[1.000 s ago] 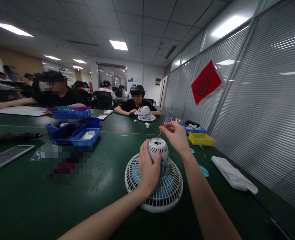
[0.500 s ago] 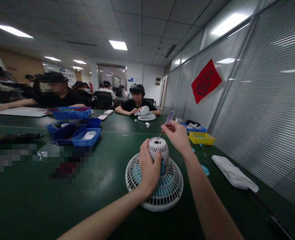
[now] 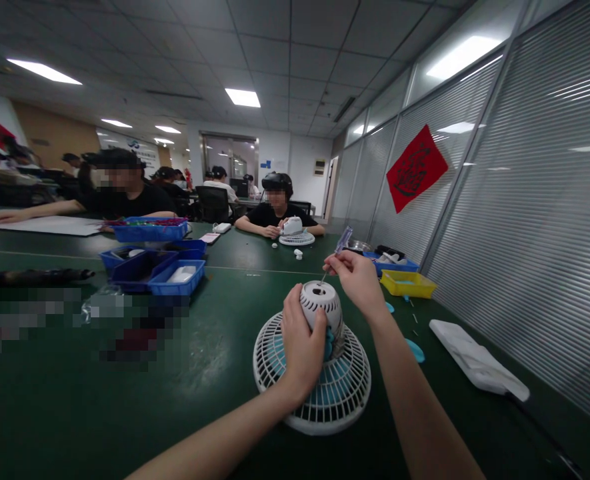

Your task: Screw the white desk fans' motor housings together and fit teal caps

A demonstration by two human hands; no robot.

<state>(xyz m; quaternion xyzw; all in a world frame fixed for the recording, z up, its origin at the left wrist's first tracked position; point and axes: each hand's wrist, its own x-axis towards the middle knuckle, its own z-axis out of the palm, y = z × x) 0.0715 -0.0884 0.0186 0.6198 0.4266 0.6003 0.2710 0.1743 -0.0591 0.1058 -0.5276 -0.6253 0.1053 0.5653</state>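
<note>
A white fan (image 3: 319,407) rests grille-down on the green table, its motor housing pointing up and blue blades showing through the grille. My left hand (image 3: 302,340) is wrapped round the left side of the housing (image 3: 331,301). Above the housing, my right hand (image 3: 355,277) pinches a screwdriver (image 3: 343,239) with a clear purplish handle. The screwdriver slants, and its thin shaft reaches down to the top of the housing, beside a dark opening. Whether the tip sits in a screw is too small to tell.
Blue bins (image 3: 177,277) stand at the left. A yellow tray (image 3: 409,283), small screws, light-blue pieces (image 3: 415,351) and a white elongated part (image 3: 475,357) lie at the right. Across the table, a person (image 3: 277,200) handles another fan (image 3: 296,238); another person sits at the left.
The whole view has shifted slightly, so the scene appears a little lower and further right. Both hands keep their holds on the housing and the screwdriver.
</note>
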